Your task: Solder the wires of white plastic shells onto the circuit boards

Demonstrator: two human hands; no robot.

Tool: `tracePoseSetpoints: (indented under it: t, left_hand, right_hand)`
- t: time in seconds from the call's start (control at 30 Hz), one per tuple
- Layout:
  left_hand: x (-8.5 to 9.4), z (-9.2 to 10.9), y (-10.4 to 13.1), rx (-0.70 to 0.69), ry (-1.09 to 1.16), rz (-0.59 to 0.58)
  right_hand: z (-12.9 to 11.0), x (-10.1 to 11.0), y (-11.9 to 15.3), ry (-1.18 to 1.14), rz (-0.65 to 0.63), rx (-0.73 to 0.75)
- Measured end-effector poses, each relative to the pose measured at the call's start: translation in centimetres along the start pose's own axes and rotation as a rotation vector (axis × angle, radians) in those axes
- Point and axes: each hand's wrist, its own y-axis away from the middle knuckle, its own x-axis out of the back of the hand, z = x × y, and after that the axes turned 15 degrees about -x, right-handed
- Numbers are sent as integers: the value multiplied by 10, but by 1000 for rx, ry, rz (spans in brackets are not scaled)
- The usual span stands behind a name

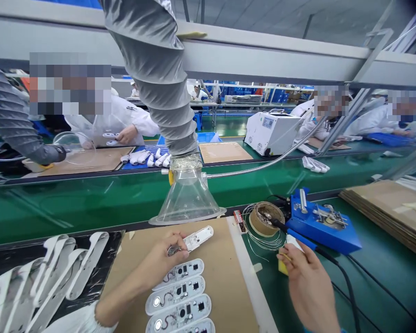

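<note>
My left hand (171, 252) pinches one end of a white elongated casing (199, 238) above the brown board (229, 259). Below it, several white oval casings with black components and thin wires (178, 290) lie in a column. At the right, my right hand (307, 273) has its fingers closed round a small white piece (294, 243), beside a yellow block (283, 267). Just beyond these fingers, a soldering iron with a blue handle (300, 240) rests with its tip end over a round brown tin (266, 218).
A clear fume hood (189, 199) hangs over the board's far edge. White curved shells (88, 263) lie at left. Solder wire (260, 238) and a blue soldering stand (324, 226) are at right. People work across the green divider (118, 199).
</note>
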Motion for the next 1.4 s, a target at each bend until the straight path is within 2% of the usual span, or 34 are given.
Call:
tracePoseSetpoints:
  t: [0.2,0.37,0.5,0.53,0.6,0.77,0.83,0.93,1.03,1.4]
  left_hand:
    - [-17,-6,-11,-53,-89,-79]
    - [-25,-13,-6,-40,-227,-79]
    - [-35,-19,3,-84,-353,-64]
    - [-38,-21,6,-103,-380,-50]
    - [-44,-26,10,-136,-411,-14]
    - [-54,-36,15,-111,-408,26]
    - [-55,-38,16,-97,-413,38]
    - [-54,-40,17,-110,-420,87]
    - [-54,-41,20,-135,-417,125]
    - [-57,-48,24,-72,-403,71]
  right_hand:
    - [-12,-13,-17,57,22,133]
    - [-10,-19,-29,287,101,245]
    - [-15,-15,-14,334,276,383]
    - [-16,-13,-7,320,285,420]
    - [-15,-11,7,277,200,457]
    - [14,-18,26,426,-239,196]
    - [30,-27,33,503,-329,107]
    - [47,-42,47,499,-274,60]
    - [52,-51,58,507,-219,50]
    - [55,-47,53,561,-211,64]
